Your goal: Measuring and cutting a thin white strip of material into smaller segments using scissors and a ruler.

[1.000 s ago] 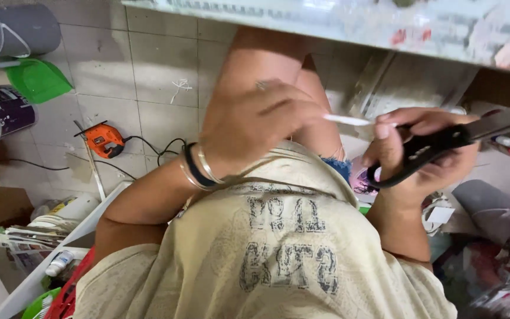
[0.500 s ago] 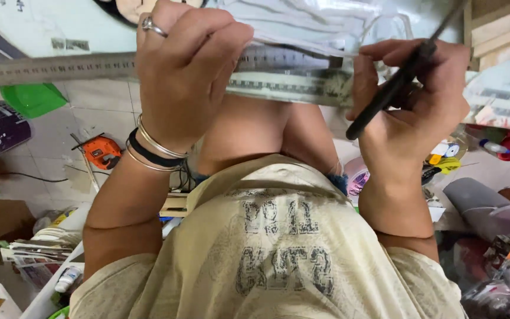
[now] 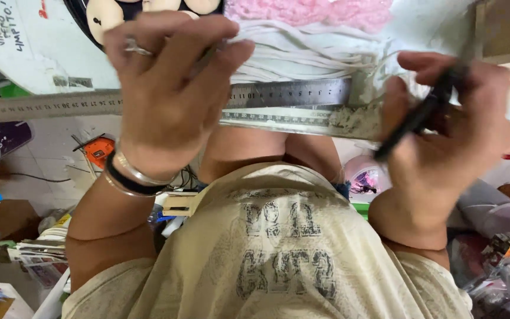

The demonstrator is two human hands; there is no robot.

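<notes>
Across the upper middle of the frame, a long grey metal ruler (image 3: 290, 94) lies along the worn front edge of a pale work surface (image 3: 302, 118), its graduated face towards me. My left hand (image 3: 166, 100) presses down on it left of centre, fingers curled over the top and palm flat against it, seemingly to keep the straightedge from sliding. My right hand (image 3: 450, 136), at the right of the frame, is closed around a slim black pen-like tool (image 3: 420, 115), its tip angled down towards the ruler's right end, where a line could be drawn or scored against the metal; I cannot tell whether the tip touches. Just above the ruler lies a bundle of white cords (image 3: 302, 50) beneath a patch of pink fluffy material (image 3: 308, 12). Lower left, below my arm, an orange tool (image 3: 98, 150) rests on the tiled floor among scattered papers (image 3: 36, 254).
</notes>
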